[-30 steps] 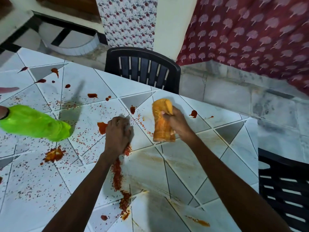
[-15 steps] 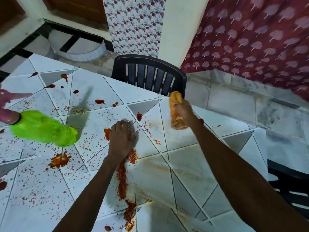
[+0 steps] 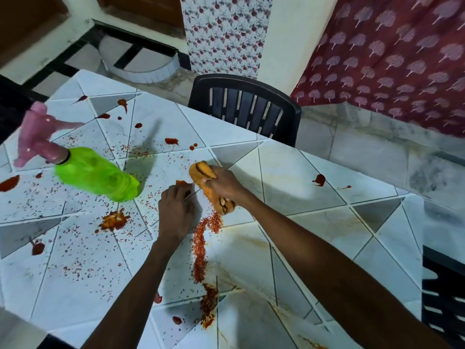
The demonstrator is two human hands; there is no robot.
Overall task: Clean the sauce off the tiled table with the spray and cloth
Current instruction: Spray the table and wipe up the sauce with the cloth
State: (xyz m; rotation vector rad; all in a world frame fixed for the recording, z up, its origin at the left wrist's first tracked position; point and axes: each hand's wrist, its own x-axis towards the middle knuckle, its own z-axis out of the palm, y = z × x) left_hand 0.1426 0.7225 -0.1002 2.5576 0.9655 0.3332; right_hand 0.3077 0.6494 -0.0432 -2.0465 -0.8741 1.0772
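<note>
One cloth (image 3: 200,171) gripped in right hand (image 3: 225,186); one spray bottle (image 3: 95,177) on table (image 3: 327,222)

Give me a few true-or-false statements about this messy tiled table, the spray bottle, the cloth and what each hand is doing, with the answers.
1. The green spray bottle lies on its side on the tiled table. True.
2. The left hand holds the spray bottle. False: it rests on the table, apart from the bottle.
3. The right hand grips the orange cloth. True.
4. The table is free of sauce. False: red sauce remains in spots and a streak.
5. A black chair stands at the table's far edge. True.
</note>
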